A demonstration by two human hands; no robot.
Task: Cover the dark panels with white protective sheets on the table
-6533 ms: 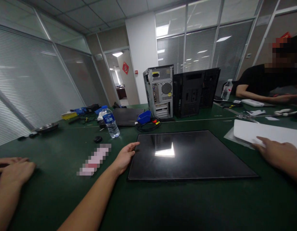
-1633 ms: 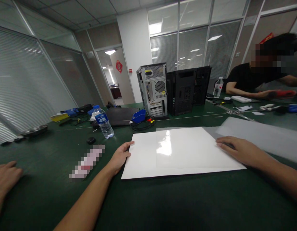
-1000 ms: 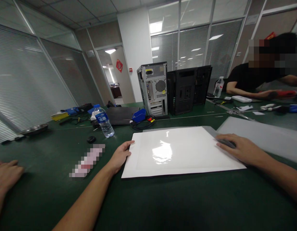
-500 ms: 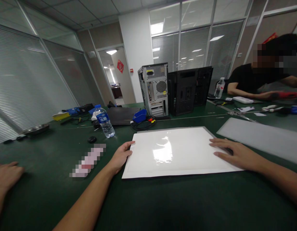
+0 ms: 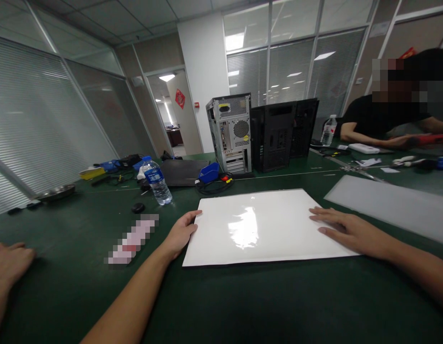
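Note:
A glossy white sheet (image 5: 278,229) lies flat on the green table in front of me, with a bright reflection near its middle. My left hand (image 5: 180,234) pinches its left edge, the thumb and forefinger at the border. On the right side, my right hand (image 5: 346,230) rests with fingers stretched over the sheet's edge and surface. What lies under the sheet is mostly hidden.
A translucent panel (image 5: 389,203) lies to the right. Behind stand a computer case (image 5: 230,134), a black case (image 5: 275,136) and a water bottle (image 5: 156,181). Another person's hand (image 5: 11,263) rests at left; a co-worker (image 5: 386,117) sits at right.
The white sheet has shifted slightly, and the grey border seen along its back and right edges has nearly gone from sight. My right hand has moved slightly left; my left hand stays put.

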